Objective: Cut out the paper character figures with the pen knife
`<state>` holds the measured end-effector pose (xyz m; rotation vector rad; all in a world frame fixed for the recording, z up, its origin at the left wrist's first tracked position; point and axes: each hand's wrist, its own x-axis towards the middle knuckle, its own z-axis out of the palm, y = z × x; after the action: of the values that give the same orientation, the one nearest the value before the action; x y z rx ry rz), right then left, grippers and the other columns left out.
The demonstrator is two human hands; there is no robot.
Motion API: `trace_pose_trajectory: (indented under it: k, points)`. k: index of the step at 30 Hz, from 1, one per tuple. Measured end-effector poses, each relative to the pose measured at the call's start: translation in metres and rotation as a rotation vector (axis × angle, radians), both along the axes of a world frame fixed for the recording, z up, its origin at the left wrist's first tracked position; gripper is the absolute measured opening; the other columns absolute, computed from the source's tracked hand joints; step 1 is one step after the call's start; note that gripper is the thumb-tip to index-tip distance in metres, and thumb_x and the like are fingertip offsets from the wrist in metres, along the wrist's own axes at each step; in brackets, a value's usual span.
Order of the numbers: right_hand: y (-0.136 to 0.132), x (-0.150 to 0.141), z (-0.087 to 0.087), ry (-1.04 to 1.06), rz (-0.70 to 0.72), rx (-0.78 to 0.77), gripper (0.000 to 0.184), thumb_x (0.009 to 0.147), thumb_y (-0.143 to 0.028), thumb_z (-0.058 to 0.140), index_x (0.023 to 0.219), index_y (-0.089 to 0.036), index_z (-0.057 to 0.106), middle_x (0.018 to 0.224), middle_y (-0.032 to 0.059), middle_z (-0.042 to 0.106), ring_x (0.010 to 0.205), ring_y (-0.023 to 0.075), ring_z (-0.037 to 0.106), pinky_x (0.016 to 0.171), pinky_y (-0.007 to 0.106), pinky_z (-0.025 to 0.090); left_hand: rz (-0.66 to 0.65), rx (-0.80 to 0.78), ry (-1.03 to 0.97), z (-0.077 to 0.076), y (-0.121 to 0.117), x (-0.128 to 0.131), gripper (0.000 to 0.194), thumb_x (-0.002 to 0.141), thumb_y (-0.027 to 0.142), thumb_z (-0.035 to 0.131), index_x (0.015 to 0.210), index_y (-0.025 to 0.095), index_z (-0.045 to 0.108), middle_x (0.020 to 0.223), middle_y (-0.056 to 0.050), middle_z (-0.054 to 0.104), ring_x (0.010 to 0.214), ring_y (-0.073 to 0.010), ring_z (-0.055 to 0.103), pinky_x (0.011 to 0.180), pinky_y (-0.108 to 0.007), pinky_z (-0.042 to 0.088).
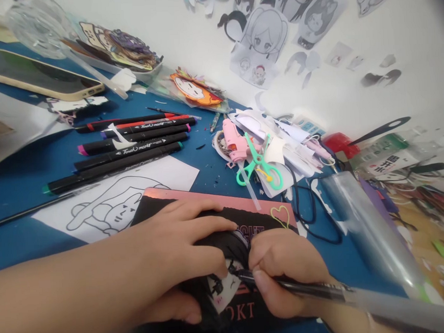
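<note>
My left hand (181, 251) presses its fingers flat on a small paper cut-out of a cartoon face with black hair (227, 284), holding it down on a pink and black book cover (208, 199). My right hand (285, 269) is closed around a clear-barrelled pen (323, 289), whose tip touches the cut-out near the face. Both forearms come in from the bottom edge.
A row of black markers (132, 143) lies on the blue mat (20, 175), with a line drawing on white paper (116, 203) beside it. Green scissors (260, 165), a pink tool, paper scraps, a phone (37, 76) and a clear tube (368, 229) surround the work.
</note>
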<state>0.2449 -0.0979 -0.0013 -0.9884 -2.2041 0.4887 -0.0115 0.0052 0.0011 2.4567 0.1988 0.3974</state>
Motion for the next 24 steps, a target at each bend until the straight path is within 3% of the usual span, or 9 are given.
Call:
trace_pose_trajectory:
  k: [5, 13, 17, 24]
  points:
    - [0.001, -0.002, -0.002, -0.027, -0.018, 0.029, 0.028, 0.079, -0.007, 0.055, 0.086, -0.028, 0.04, 0.066, -0.0052, 0.062, 0.05, 0.0143, 0.054, 0.049, 0.027, 0.045, -0.018, -0.02, -0.054, -0.001, -0.001, 0.003, 0.038, 0.075, 0.026, 0.087, 0.108, 0.036, 0.071, 0.141, 0.0, 0.069, 0.14, -0.0354, 0.052, 0.122, -0.053, 0.04]
    - [0.012, -0.02, 0.012, 0.022, -0.041, 0.092, 0.027, 0.073, -0.009, 0.051, 0.072, -0.027, 0.031, 0.052, -0.0063, 0.055, 0.042, 0.0116, 0.048, 0.043, 0.022, 0.04, -0.013, 0.024, -0.092, -0.005, -0.001, 0.004, 0.033, 0.072, 0.027, 0.09, 0.099, 0.032, 0.072, 0.136, -0.001, 0.072, 0.135, -0.0338, 0.057, 0.126, -0.052, 0.034]
    - [0.013, -0.021, 0.013, 0.036, -0.047, 0.091, 0.028, 0.073, -0.009, 0.051, 0.071, -0.027, 0.029, 0.051, -0.0057, 0.054, 0.04, 0.0113, 0.048, 0.042, 0.022, 0.04, 0.014, 0.011, -0.015, -0.004, -0.002, 0.001, 0.042, 0.071, 0.025, 0.09, 0.107, 0.035, 0.072, 0.146, -0.001, 0.067, 0.14, -0.0364, 0.054, 0.121, -0.053, 0.041]
    - [0.013, -0.022, 0.014, 0.093, -0.033, 0.073, 0.028, 0.07, -0.007, 0.052, 0.072, -0.027, 0.033, 0.051, -0.006, 0.054, 0.042, 0.0126, 0.048, 0.044, 0.023, 0.041, 0.031, 0.02, 0.0, 0.001, -0.003, 0.0, 0.04, 0.072, 0.026, 0.09, 0.107, 0.036, 0.073, 0.146, -0.001, 0.068, 0.139, -0.037, 0.055, 0.119, -0.052, 0.043]
